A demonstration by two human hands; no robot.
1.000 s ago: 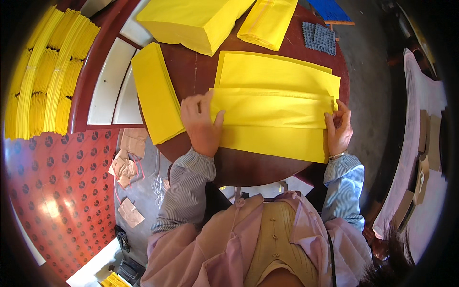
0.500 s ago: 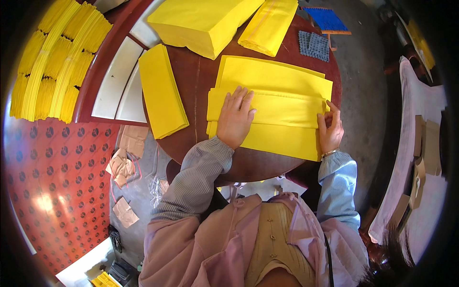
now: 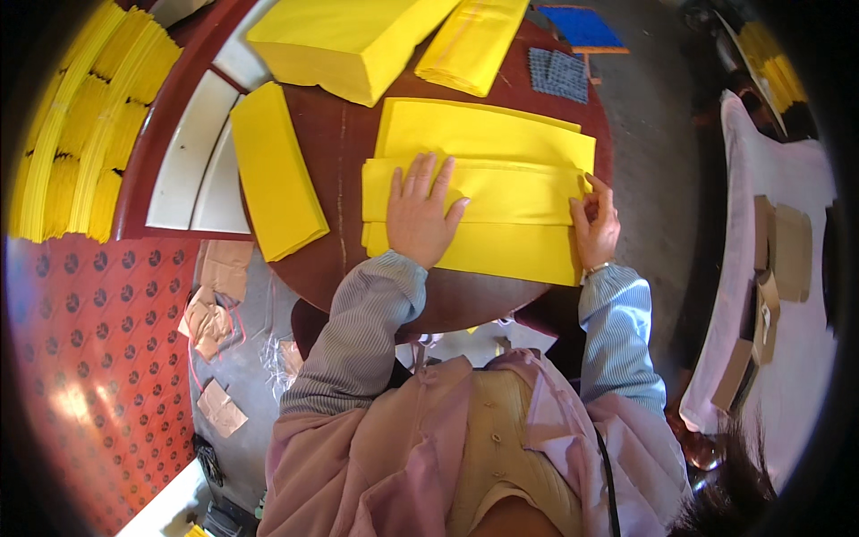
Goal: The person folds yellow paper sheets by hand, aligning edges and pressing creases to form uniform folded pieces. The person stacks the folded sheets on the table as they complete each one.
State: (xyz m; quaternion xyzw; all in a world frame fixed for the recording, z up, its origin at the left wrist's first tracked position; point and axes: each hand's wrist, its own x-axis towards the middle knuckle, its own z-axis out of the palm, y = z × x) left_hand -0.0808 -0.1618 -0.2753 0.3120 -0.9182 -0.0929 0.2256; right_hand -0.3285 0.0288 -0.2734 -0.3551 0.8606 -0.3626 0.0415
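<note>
On the round dark-red table lies a yellow sheet, paper or cloth, with a folded band across its middle and flat layers showing beyond and before it. My left hand rests flat on the left part of this band, fingers spread. At the sheet's right edge is my right hand, its fingers curled and the thumb and forefinger pinching the band's end. To the left lies a narrow folded yellow stack.
Behind are a large yellow block-shaped stack, a yellow folded bundle and grey textured pads. Bundled yellow stacks stand far left. Brown paper pieces lie on the floor. Cardboard boxes rest on a pale cloth at right.
The whole scene has shifted left in view. My left hand's fingers are spread wider on the band; my right hand stays at the sheet's right edge.
</note>
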